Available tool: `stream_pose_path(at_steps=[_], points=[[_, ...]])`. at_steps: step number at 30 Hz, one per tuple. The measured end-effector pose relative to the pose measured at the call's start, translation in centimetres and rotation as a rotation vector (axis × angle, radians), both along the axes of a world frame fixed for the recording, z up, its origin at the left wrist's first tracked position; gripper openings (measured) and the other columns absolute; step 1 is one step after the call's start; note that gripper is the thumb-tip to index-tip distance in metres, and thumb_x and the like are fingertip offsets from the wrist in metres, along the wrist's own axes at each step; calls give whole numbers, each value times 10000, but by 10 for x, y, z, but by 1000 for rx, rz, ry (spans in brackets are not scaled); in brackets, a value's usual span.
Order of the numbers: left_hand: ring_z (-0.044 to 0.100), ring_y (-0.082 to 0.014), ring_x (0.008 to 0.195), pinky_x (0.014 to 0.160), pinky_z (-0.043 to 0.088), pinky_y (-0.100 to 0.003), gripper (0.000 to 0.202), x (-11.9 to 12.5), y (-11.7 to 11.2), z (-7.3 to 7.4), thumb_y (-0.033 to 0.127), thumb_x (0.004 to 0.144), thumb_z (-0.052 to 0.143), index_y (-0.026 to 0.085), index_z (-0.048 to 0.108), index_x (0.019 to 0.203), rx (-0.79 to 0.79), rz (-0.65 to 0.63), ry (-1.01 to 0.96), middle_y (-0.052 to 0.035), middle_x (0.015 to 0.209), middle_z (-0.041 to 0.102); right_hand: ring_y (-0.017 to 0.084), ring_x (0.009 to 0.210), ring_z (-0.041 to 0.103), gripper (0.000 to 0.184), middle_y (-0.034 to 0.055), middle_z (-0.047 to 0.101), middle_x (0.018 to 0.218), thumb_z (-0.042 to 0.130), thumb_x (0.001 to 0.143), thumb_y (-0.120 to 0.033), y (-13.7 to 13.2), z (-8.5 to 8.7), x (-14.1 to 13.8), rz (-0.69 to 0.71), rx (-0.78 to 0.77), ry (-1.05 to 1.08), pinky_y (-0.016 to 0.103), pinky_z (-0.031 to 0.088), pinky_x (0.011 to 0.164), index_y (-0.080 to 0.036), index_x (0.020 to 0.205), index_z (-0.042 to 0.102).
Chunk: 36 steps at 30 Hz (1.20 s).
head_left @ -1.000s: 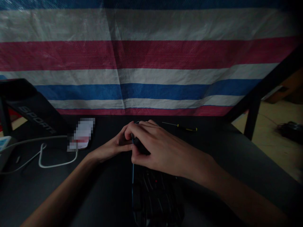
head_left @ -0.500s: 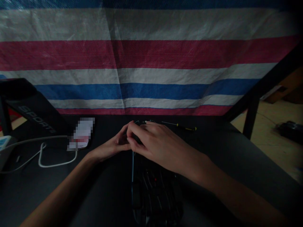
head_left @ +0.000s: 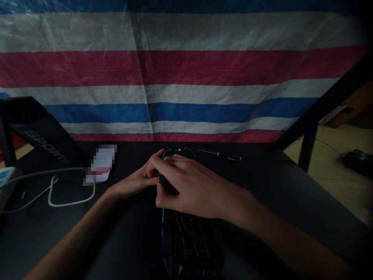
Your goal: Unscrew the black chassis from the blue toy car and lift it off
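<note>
A long black device (head_left: 194, 245) with thin blue edging lies lengthwise in front of me, with wheel-like bulges on its near part and a small red spot on top. It looks like a toy car, but the dim light hides its details. My left hand (head_left: 140, 179) grips its left side around the middle, thumb toward me, fingertips partly behind my other hand. Across the top, my right hand (head_left: 192, 182) curls around a dark rounded piece (head_left: 167, 184). Whether that piece is attached to the device cannot be seen. The device's far end shows beyond my knuckles.
A screwdriver (head_left: 229, 157) with a black and yellow handle lies at the back right of the black table (head_left: 276, 202). At left are a phone (head_left: 103, 163) with a white cable (head_left: 70, 203), a black SPORT-labelled object (head_left: 43, 136) and a white box (head_left: 7, 182). Striped sheeting (head_left: 186, 70) hangs behind.
My right hand has shifted slightly toward me, its thumb lower, uncovering the dark piece and the device's far end. My left hand has stayed nearly in place.
</note>
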<state>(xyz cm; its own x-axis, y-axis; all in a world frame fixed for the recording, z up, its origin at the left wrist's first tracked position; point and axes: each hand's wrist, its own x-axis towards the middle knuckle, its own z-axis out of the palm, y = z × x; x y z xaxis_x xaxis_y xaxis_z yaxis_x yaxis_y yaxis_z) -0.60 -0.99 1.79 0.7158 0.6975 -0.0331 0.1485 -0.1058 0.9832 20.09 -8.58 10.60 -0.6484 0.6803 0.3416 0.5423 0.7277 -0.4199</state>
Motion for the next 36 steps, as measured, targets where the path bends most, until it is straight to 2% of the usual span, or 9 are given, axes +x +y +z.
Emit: stream_pose_path(at_steps=[8,11,13,17,20,24,29,33,36], points=[[300,-345,1552,1236,293,-466,980,0,-1,-1,227,856,708,291,142,1654,-40,47,-18,-64,1638,427,189,920,645,216,49,713,1016,581,931,-220,-1,0,1,-21,10,8,312,466,833,-195,1146,562],[345,-348,1532,1249,278,-478,978,-2,0,-4,269,876,716,289,125,1655,-56,18,-32,-87,1625,439,186,799,638,153,17,704,876,524,1009,-298,-1,-2,1,-105,93,-84,316,427,738,-222,1124,591],[378,-344,1516,1252,285,-495,970,-4,1,-7,300,893,711,287,110,1655,-65,-19,-64,-108,1626,433,181,739,623,216,6,685,805,461,1063,-375,-1,-2,0,-153,145,-127,317,397,697,-229,1074,620],[279,-319,1567,1280,260,-473,919,-4,3,-12,271,901,728,315,185,1642,-3,22,-59,-87,1693,324,180,875,620,139,37,694,912,513,1039,-270,-1,0,0,-81,173,-98,308,424,798,-179,1068,615],[239,-328,1581,1289,249,-469,918,-4,4,-13,261,884,758,333,233,1634,17,54,-59,-78,1696,322,189,965,596,115,52,692,997,567,968,-198,-2,1,0,-54,201,-64,319,418,909,-163,1072,601],[319,-359,1544,1264,271,-555,961,-4,5,-15,277,882,761,346,178,1643,-71,12,-73,-98,1676,354,186,809,582,168,14,675,840,542,1028,-341,-1,0,1,-155,211,-129,331,414,795,-206,1014,641],[290,-364,1556,1269,267,-529,933,-3,4,-14,313,871,779,334,238,1631,-46,9,-142,-108,1679,342,173,953,602,166,37,701,1019,556,982,-199,2,-2,2,-62,193,-65,322,397,938,-163,1133,616],[369,-372,1514,1253,282,-565,960,-3,4,-14,319,890,758,321,167,1647,-85,12,-95,-120,1651,386,184,791,578,190,15,675,836,499,1044,-329,1,-2,3,-175,204,-128,335,404,800,-209,1072,645],[341,-361,1533,1253,303,-534,956,-2,5,-14,330,886,762,326,179,1644,-93,19,-108,-113,1673,355,184,874,596,158,38,700,938,501,1024,-237,1,0,4,-109,162,-101,325,417,835,-188,1113,623]])
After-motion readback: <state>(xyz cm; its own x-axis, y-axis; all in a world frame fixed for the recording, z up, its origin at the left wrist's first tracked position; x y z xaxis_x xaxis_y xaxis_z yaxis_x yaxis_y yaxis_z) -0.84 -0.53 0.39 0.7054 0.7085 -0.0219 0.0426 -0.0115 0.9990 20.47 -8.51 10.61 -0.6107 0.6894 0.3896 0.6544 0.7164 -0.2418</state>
